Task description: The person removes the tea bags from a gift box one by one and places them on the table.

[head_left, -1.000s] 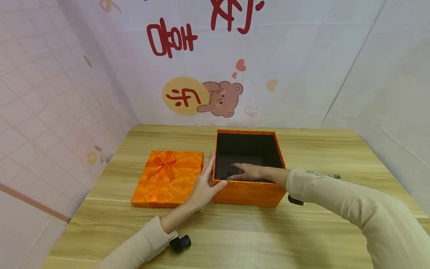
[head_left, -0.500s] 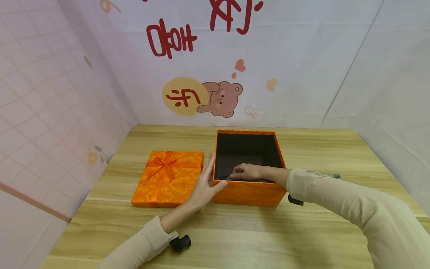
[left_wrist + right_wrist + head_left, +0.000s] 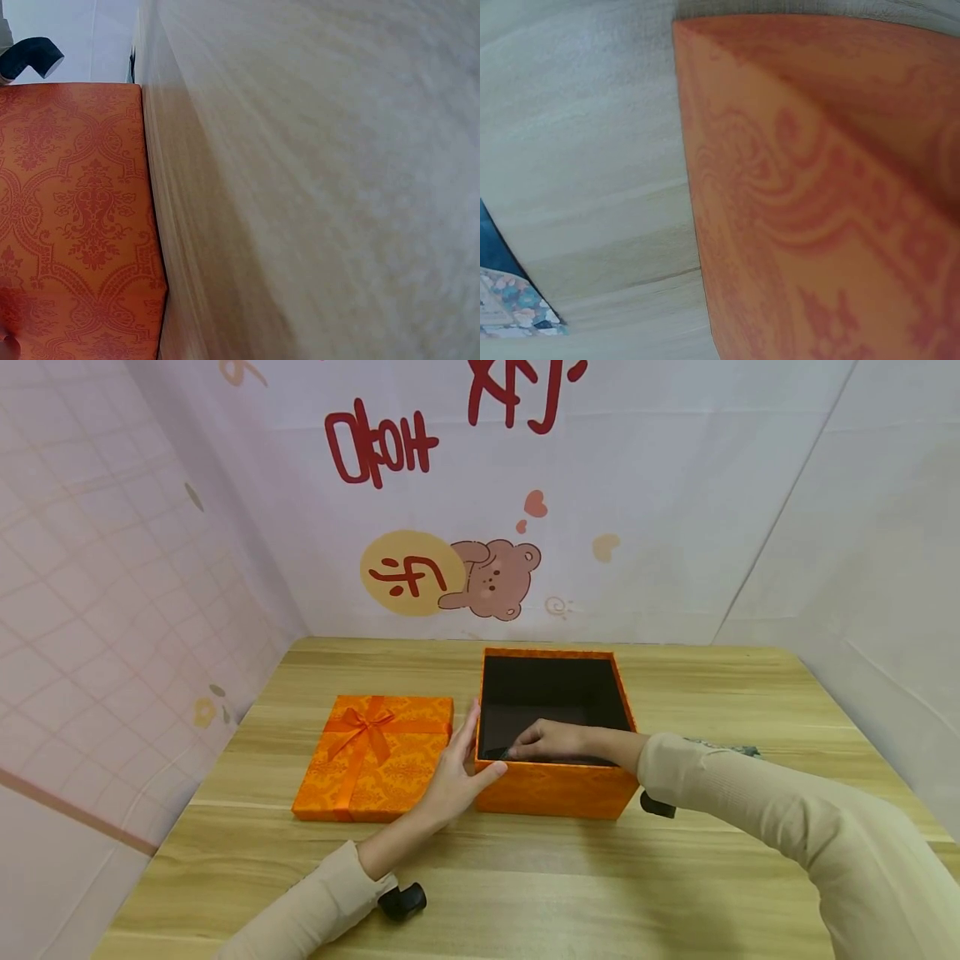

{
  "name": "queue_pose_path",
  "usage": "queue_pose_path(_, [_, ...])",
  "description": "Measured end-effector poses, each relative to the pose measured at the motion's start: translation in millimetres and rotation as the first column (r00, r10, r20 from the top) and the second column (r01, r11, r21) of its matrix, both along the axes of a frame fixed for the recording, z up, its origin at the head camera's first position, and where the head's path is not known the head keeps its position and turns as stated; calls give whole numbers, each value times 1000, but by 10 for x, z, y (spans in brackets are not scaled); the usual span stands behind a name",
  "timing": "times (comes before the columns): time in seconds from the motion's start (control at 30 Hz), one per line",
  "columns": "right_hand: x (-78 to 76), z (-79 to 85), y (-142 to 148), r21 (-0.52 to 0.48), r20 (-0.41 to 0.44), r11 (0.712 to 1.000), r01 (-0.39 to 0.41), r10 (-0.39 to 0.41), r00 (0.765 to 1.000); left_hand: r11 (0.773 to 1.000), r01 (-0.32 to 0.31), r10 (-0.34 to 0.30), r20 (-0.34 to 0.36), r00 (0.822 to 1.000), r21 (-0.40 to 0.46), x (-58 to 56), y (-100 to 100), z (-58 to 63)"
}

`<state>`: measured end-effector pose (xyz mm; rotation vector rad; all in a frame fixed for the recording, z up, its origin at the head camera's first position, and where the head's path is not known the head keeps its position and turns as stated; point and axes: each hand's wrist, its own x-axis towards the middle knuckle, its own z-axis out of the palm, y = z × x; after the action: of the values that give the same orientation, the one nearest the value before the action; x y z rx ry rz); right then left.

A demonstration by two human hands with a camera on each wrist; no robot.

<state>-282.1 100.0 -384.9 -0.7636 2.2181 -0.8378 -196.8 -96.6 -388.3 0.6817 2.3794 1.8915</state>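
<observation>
An orange damask-patterned gift box [image 3: 551, 792] with a black inside stands without its lid on the table. My left hand [image 3: 453, 785] rests on its near left corner, fingers straight along the left wall and thumb at the front rim. Inside the box, my right hand [image 3: 547, 739] has its fingertips together at the near left corner, pinching a small dark, flat piece [image 3: 495, 753]. The front wall hides the lower part of that piece, and its kind does not show. In the left wrist view, the front wall [image 3: 90, 210] fills the left side.
The orange lid [image 3: 408, 789] with its ribbon bow lies left of the box. Right of the box, partly behind my right sleeve, is a flat blue, floral-patterned item [image 3: 521, 304]. A printed cloth backdrop [image 3: 645, 485] rises behind the wooden table [image 3: 525, 893].
Inside the box, my right hand has gone from spread fingers to a pinch on the dark piece, then risen slightly with it. My left hand and the lid have stayed put.
</observation>
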Motion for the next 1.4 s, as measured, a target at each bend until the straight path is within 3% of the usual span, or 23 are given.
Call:
queue_pose_path(0.3, [50,76,26,29,173,999,23,-28,985,1000,11,-11,-26,1000,-2,21,35,32])
queue_pose_path(0.5, [77,116,74,-23,59,993,113,-111,992,1000,27,-27,-31,999,4,31,43,35])
queue_pose_path(0.67, [100,212,158,-112,-45,969,222,-228,973,999,36,-36,-43,998,17,23,41,30])
queue_pose_path(0.8, [132,358,250,-211,-101,946,246,-271,957,999,29,-28,-48,998,20,26,39,40])
queue_pose_path(0.93, [175,520,372,-304,-97,906,295,-338,936,1000,17,-16,-48,999,18,34,45,48])
queue_pose_path(1.17, [292,791,606,-448,17,771,452,-498,867,999,24,-22,-64,998,36,43,56,47])
queue_pose_path(1.4, [460,955,873,-527,-20,717,456,-547,837,997,13,-9,-48,999,70,16,5,-47])
